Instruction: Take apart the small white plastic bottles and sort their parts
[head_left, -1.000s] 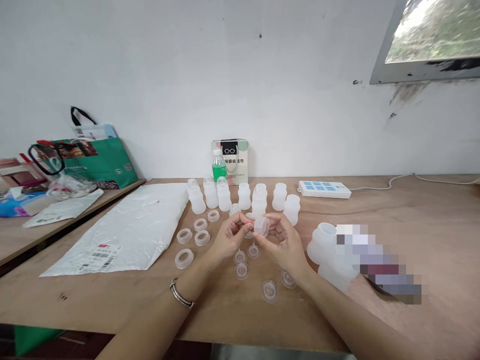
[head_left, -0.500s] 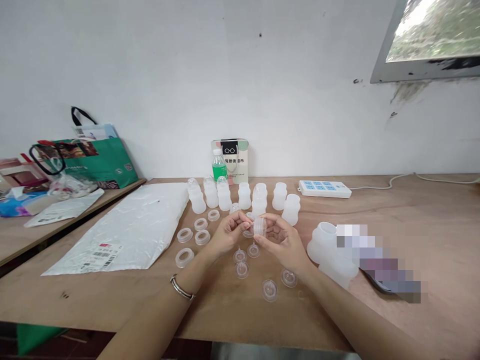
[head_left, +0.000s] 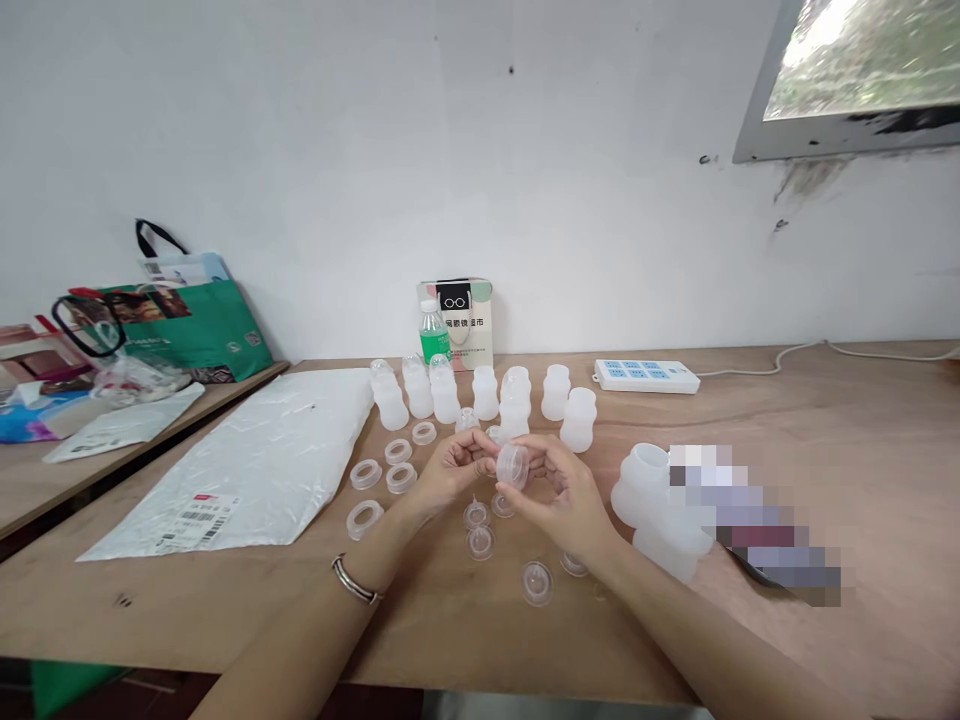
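Note:
My left hand [head_left: 450, 472] and my right hand [head_left: 561, 492] meet above the middle of the wooden table [head_left: 862, 480]. Together they pinch a small clear plastic ring cap [head_left: 512, 465], the fingers of both curled round it. A metal bracelet [head_left: 352, 583] sits on my left wrist. Below the hands lie several clear teats [head_left: 537, 582] on the table. To the left lie several white screw rings [head_left: 366, 518]. Behind the hands stands a row of several small translucent bottles [head_left: 555, 392].
A white plastic mailer bag [head_left: 247, 460] lies at the left. Two larger white bottles [head_left: 646, 488] lie at the right beside a blurred patch. A power strip [head_left: 646, 376], a green water bottle [head_left: 433, 334] and a printed box [head_left: 465, 318] stand by the wall. A green shopping bag [head_left: 187, 325] sits far left.
Both hands shifted slightly left and down, still together. The ring cap has turned between the fingers. The camera view drifted a little.

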